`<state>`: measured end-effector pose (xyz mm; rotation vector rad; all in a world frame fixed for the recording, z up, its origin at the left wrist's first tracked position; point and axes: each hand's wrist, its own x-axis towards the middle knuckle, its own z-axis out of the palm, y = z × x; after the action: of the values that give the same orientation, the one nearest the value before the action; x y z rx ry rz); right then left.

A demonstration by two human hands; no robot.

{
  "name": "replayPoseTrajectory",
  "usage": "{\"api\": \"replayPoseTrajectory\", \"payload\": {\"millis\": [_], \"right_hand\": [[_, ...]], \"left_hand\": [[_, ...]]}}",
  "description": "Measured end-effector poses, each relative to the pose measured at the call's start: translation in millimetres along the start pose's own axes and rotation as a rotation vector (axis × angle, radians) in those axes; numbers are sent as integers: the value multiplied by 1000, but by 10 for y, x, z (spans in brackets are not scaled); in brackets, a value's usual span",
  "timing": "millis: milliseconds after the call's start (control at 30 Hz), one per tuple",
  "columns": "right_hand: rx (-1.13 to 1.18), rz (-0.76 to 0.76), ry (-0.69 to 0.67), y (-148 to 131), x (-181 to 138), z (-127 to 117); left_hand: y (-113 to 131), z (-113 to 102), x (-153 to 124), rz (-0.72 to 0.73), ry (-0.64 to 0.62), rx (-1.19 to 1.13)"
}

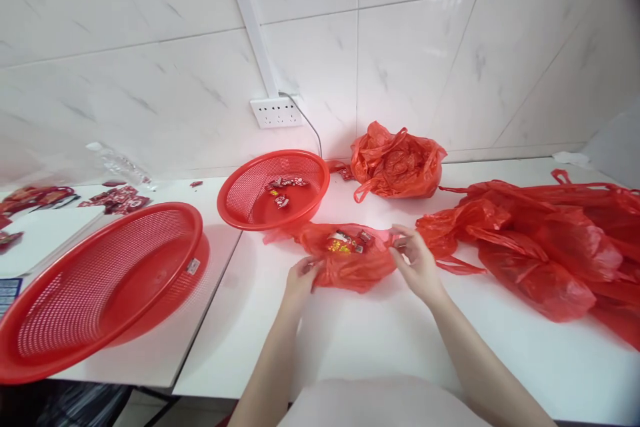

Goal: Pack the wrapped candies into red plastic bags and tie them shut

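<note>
In front of me on the white table lies a thin red plastic bag (357, 273), its mouth spread wide. Several small red wrapped packets (345, 243) with gold and white print show inside it. My left hand (301, 280) has its fingers closed on the bag's near left edge. At the bag's right side, my right hand (413, 257) pinches the rim between thumb and fingers. Just beyond the bag stands a round red basket (235, 213) with a few small wrapped packets (283, 200) on its bottom.
A large red basket (145, 280) tilts at the left. Behind it lie loose red packets (117, 200) and a clear plastic bottle (120, 163). A bunched red bag (397, 160) sits by the wall, and several red bags (540, 240) are heaped at the right. A cable (307, 120) hangs from the wall socket (277, 113).
</note>
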<state>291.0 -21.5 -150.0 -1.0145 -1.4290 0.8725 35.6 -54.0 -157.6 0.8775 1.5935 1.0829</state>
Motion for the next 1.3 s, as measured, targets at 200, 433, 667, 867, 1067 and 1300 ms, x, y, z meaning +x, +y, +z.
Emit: {"api": "replayPoseTrajectory", "payload": {"millis": [200, 433, 667, 867, 1067, 1300], "right_hand": [[360, 97, 380, -69, 130, -371], [294, 447, 368, 158, 149, -276], [405, 583, 221, 144, 80, -49], [517, 575, -34, 33, 63, -13], [580, 683, -82, 90, 97, -33], [718, 639, -90, -274, 649, 137]], "left_hand": [[193, -200, -65, 235, 263, -221], [144, -26, 9, 64, 6, -315], [149, 256, 24, 299, -256, -373], [151, 398, 176, 195, -26, -289], [368, 479, 288, 181, -68, -433], [1131, 408, 323, 184, -241, -861]]}}
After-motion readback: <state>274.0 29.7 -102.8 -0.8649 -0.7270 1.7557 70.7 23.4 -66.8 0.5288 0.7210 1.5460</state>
